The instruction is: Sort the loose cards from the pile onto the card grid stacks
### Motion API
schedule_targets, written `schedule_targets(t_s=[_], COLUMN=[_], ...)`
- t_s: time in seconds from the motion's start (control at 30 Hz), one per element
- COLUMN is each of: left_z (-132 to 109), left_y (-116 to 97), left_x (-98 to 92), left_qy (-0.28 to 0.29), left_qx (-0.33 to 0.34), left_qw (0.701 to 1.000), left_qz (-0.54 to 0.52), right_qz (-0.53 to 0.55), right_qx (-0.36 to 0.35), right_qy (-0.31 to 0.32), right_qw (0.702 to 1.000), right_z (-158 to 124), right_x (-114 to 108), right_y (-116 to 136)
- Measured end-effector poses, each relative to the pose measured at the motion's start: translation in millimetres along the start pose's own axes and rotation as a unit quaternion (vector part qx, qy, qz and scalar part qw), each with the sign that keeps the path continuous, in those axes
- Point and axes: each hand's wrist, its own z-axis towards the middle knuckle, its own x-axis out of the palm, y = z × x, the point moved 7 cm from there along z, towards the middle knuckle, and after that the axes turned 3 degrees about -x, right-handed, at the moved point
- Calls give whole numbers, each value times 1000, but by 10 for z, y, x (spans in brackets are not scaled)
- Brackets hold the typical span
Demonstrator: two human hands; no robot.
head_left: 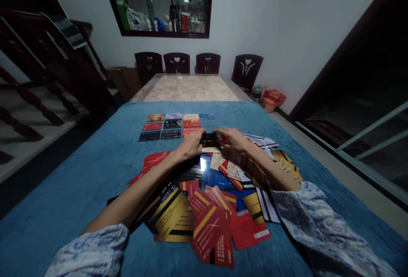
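A black card with gold print (pixel 209 140) is pinched between my two hands, above the far side of a loose heap of cards. My left hand (pixel 191 145) grips its left edge, and the fingers of my right hand (pixel 233 140) are closed at its right edge. Left of my hands, neat rows of cards lie flat, among them a black card (pixel 173 124), a red card (pixel 152 126) and a blue card (pixel 207 116). Nearer to me the heap holds red cards (pixel 214 231), gold cards (pixel 174 215) and white cards (pixel 267 207), overlapping; my forearms hide part of it.
A blue cloth (pixel 79 175) covers the near part of the table, and the bare patterned tabletop (pixel 191 88) shows beyond. Dark chairs (pixel 208 63) stand at the far end. An orange bin (pixel 270 102) is on the floor at right. A railing (pixel 28 94) runs along the left.
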Motion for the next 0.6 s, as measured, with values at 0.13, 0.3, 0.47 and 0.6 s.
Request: schedule_targets(t_s=[0.13, 0.3, 0.47, 0.6], left_z=[9, 22, 22, 2], left_y=[7, 9, 0, -8], left_x=[1, -15, -56, -79], left_qy=[0, 16, 37, 59], left_qx=[-9, -21, -32, -43], left_qw=[1000, 1000, 999, 997], left_qz=[5, -4, -6, 7], right_qz=[-17, -18, -15, -27], right_qx=[-17, -25, -30, -34], right_qy=[-15, -23, -17, -14], right_qw=[1000, 999, 999, 999], right_z=[16, 30, 35, 25], right_x=[70, 133, 156, 147], right_y=[-35, -72, -80, -52])
